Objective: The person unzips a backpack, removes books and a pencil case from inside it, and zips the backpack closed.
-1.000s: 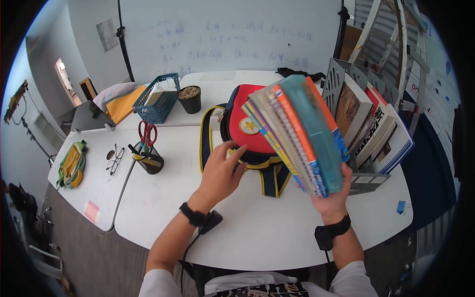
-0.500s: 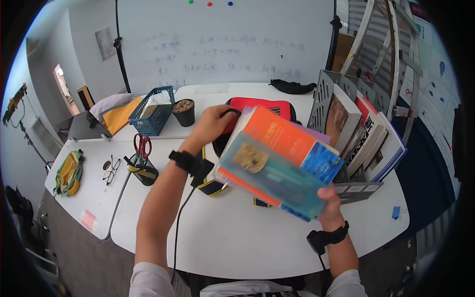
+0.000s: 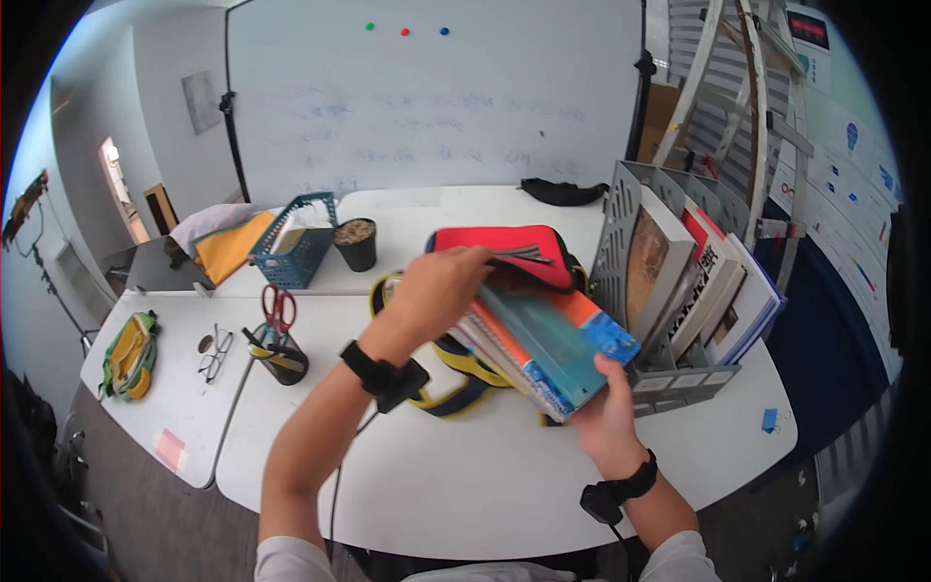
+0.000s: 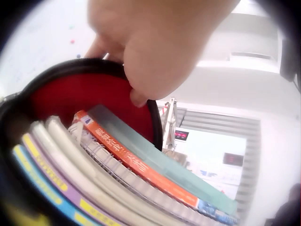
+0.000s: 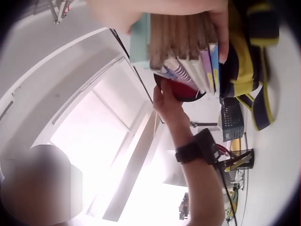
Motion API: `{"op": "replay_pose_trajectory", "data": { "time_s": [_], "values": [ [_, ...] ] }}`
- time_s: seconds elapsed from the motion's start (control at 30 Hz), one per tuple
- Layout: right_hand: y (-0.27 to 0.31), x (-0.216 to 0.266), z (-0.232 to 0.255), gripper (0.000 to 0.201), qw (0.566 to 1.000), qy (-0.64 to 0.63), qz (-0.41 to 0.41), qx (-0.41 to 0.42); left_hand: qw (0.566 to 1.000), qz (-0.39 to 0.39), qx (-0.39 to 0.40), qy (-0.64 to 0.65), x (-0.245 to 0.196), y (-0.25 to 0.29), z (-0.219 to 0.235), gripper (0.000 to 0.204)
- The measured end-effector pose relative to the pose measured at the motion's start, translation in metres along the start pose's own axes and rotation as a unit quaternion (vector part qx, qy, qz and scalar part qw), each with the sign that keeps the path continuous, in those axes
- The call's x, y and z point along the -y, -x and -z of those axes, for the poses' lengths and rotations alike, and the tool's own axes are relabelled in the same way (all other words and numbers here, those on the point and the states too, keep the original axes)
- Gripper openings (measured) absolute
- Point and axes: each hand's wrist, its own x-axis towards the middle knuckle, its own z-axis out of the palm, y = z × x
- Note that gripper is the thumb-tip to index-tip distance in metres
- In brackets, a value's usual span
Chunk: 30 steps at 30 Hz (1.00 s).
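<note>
The right hand [image 3: 609,419] grips a stack of books [image 4: 127,165] with a teal translucent case [image 3: 555,341] on its outer side. Fingers and thumb clasp the stack's near end, as the right wrist view also shows. The left hand [image 3: 432,296] holds the rim of the red flap [image 4: 66,94] of a red and navy backpack [image 3: 504,239], lifting it. In the left wrist view the far ends of the books lie inside the bag's opening, beneath the flap. Yellow-edged straps [image 3: 456,393] lie on the table in front.
A grey file rack [image 3: 679,390] with books stands right of the bag. To the left are a pen cup [image 3: 283,365] with scissors, glasses [image 3: 215,357], a small green and yellow bag [image 3: 131,357], a blue basket [image 3: 293,260] and a potted plant [image 3: 357,250]. A black pouch [image 3: 564,192] lies behind.
The left hand has moved to the bag and raised its flap. The right hand has turned the stack and brought its far end into the bag's opening.
</note>
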Motion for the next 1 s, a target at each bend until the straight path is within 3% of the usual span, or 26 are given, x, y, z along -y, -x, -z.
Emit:
{"op": "replay_pose_trajectory", "data": {
  "time_s": [0.1,0.17,0.23,0.3,0.33,0.4,0.5,0.53,0.6,0.63,0.67,0.73,0.77,0.83,0.87,0.9,0.93,0.97,1.0],
  "values": [
    [-0.011,-0.012,-0.003,0.051,0.999,-0.007,0.029,0.013,0.996,-0.081,-0.011,-0.032,-0.02,0.001,-0.006,0.018],
    [-0.023,-0.032,-0.015,0.048,0.99,0.041,0.087,-0.105,0.992,-0.114,0.018,-0.042,-0.033,0.001,-0.018,0.018],
    [-0.036,-0.045,-0.029,0.047,0.983,0.042,0.098,-0.151,0.989,-0.138,0.026,-0.05,-0.051,0.005,-0.026,0.02],
    [-0.053,-0.052,-0.047,0.049,0.968,-0.034,0.049,-0.245,0.982,-0.183,0.032,-0.034,-0.062,0.013,-0.031,0.024],
    [-0.067,-0.062,-0.042,0.049,0.968,-0.037,0.048,-0.244,0.978,-0.198,0.008,-0.071,-0.065,0.018,-0.033,0.03],
    [-0.117,-0.098,-0.014,0.055,0.983,-0.165,0.051,-0.065,0.985,-0.154,0.027,-0.07,-0.062,0.023,-0.029,0.032],
    [-0.167,-0.136,0.017,0.065,0.918,-0.335,0.053,0.205,0.993,-0.09,0.047,-0.067,-0.05,0.031,-0.032,0.035],
    [-0.166,-0.136,0.017,0.065,0.919,-0.334,0.052,0.203,0.993,-0.093,0.027,-0.064,-0.045,0.032,-0.036,0.033],
    [-0.166,-0.132,0.021,0.065,0.969,-0.058,0.181,0.159,0.994,-0.096,0.008,-0.057,-0.039,0.035,-0.04,0.032],
    [-0.165,-0.127,0.023,0.065,0.959,0.086,0.237,0.132,0.997,-0.064,0.015,-0.044,-0.037,0.033,-0.039,0.03],
    [-0.162,-0.123,0.027,0.066,0.925,0.23,0.283,0.102,0.999,-0.029,0.024,-0.03,-0.036,0.034,-0.039,0.028],
    [-0.154,-0.112,0.037,0.067,0.79,0.501,0.35,0.048,0.999,-0.032,0.005,-0.017,-0.028,0.036,-0.043,0.028],
    [-0.134,-0.086,0.027,0.067,0.791,0.504,0.342,0.051,0.999,-0.046,-0.012,-0.015,-0.025,0.039,-0.044,0.027],
    [-0.084,-0.018,-0.012,0.064,0.654,0.74,0.111,0.117,1.0,-0.011,0.018,-0.005,-0.027,0.047,-0.041,0.034],
    [-0.085,-0.015,-0.01,0.064,0.66,0.733,0.112,0.123,1.0,0.0,0.001,0.009,-0.028,0.05,-0.042,0.039],
    [-0.087,-0.012,-0.009,0.06,0.527,0.787,0.286,0.146,1.0,0.007,-0.016,0.023,-0.026,0.051,-0.042,0.044],
    [-0.088,-0.008,-0.005,0.057,0.368,0.803,0.442,0.155,0.999,0.04,0.011,0.007,-0.02,0.055,-0.044,0.055],
    [-0.092,-0.003,0.0,0.057,0.374,0.801,0.444,0.148,0.999,0.035,0.017,0.004,-0.015,0.06,-0.046,0.055],
    [-0.099,0.004,0.005,0.061,0.372,0.828,0.385,0.164,0.996,0.086,-0.01,-0.034,-0.011,0.065,-0.048,0.057]
  ]
}}
